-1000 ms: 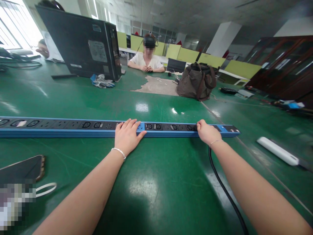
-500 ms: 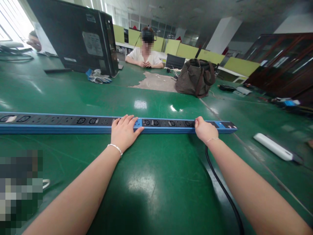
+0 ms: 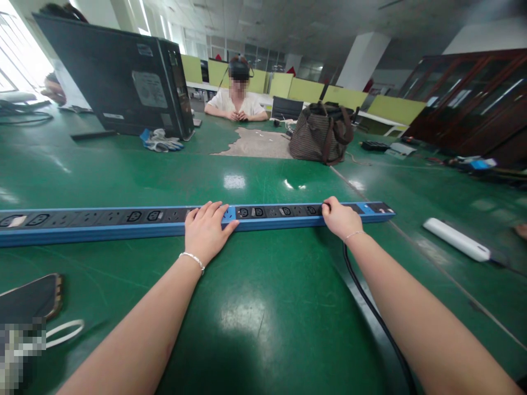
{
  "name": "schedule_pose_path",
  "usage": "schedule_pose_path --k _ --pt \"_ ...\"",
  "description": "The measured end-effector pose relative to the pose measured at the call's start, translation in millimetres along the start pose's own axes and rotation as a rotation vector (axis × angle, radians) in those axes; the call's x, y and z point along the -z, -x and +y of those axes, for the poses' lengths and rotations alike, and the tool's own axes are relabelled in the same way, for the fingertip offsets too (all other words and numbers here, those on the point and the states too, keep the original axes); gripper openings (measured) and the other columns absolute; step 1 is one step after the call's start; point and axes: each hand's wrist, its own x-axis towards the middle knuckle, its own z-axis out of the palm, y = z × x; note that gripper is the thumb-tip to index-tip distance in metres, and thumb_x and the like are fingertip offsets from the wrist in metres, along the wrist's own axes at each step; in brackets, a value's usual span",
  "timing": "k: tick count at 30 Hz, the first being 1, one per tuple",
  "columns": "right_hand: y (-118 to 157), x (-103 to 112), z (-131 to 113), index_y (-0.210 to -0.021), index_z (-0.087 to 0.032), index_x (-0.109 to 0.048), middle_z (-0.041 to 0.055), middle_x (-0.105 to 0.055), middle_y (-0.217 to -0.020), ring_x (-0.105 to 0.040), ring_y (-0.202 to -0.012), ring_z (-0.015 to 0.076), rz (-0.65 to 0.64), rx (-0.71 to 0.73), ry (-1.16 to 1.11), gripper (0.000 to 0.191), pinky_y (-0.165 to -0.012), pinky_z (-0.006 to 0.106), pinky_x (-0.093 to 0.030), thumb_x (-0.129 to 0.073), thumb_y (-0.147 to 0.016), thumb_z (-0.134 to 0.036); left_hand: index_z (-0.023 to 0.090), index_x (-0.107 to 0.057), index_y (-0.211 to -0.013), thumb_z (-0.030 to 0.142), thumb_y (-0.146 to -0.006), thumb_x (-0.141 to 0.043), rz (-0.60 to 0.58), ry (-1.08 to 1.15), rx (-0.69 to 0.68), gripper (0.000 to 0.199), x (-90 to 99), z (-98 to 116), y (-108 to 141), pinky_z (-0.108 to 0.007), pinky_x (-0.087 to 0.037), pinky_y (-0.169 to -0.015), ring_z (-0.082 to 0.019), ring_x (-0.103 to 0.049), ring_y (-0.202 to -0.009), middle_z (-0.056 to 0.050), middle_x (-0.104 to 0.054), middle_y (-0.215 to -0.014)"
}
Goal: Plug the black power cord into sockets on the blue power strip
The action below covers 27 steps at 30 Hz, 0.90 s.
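Note:
A long blue power strip (image 3: 280, 224) with a black face of several sockets lies across the green table. My left hand (image 3: 206, 227) rests on its middle, fingers laid flat over the top and thumb stretched along the front edge beside a blue socket. Toward the strip's right end, my right hand (image 3: 341, 218) is closed around a black plug (image 3: 326, 208), pressed at the socket face. Most of the plug is hidden by the fingers, so how deep it sits cannot be made out. A black cable (image 3: 370, 307) runs down from beneath this hand toward me.
At the back left stand a black computer case (image 3: 111, 82) and gloves (image 3: 160, 141). A person (image 3: 236, 101) sits across the table, near a brown bag (image 3: 321, 134). A white bar-shaped device (image 3: 456, 240) lies right, a phone (image 3: 35, 299) and white loop (image 3: 66, 332) left.
The view has shifted slightly, so the far things appear lower and a little further left. Both hands keep the same places on the power strip.

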Motion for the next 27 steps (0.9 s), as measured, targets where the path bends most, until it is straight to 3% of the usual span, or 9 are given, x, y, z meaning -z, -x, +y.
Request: schedule_pose_path --k 9,21,24,27 --pt "3 -8 -2 -0.114 -0.016 -0.054 0.0168 -0.066 -0.097 -0.063 -0.092 0.0300 0.070 -0.195 -0.187 0.046 -0.077 0.039 -0.046 -0.037 -0.086 -0.049 0.026 -0.055 -0.121 0.055 -0.087 -0.038 -0.002 -0.008 0.002 0.048 0.5 1 0 -0.044 -0.028 -0.102 -0.024 -0.044 -0.125 -0.006 -0.056 -0.131" --pt "-1 -14 10 -0.103 -0.016 -0.060 0.0148 -0.068 -0.093 -0.063 -0.090 0.0279 0.139 -0.126 -0.302 0.039 -0.078 0.037 -0.046 -0.045 -0.082 -0.045 0.026 -0.056 -0.121 0.053 -0.086 -0.038 -0.008 -0.001 -0.001 0.047 1.7 1 -1 -0.044 -0.029 -0.101 -0.026 -0.045 -0.124 -0.007 -0.056 -0.130" --pt "-5 -13 15 -0.100 -0.016 -0.059 0.0129 -0.067 -0.090 -0.063 -0.087 0.0253 0.209 -0.110 -0.466 0.036 -0.078 0.036 -0.048 -0.046 -0.082 -0.044 0.026 -0.056 -0.121 0.053 -0.086 -0.038 -0.008 0.001 0.000 0.048 1.4 1 -1 -0.044 -0.029 -0.102 -0.026 -0.045 -0.125 -0.007 -0.056 -0.130" --pt "-12 -16 25 -0.098 -0.015 -0.058 0.0085 -0.066 -0.087 -0.064 -0.073 0.0186 0.234 -0.153 -0.787 0.035 -0.068 0.032 -0.053 -0.047 -0.081 -0.045 0.027 -0.055 -0.122 0.054 -0.086 -0.038 -0.009 -0.006 -0.004 0.048 1.0 0 -1 -0.045 -0.029 -0.102 -0.026 -0.045 -0.124 -0.007 -0.056 -0.130"
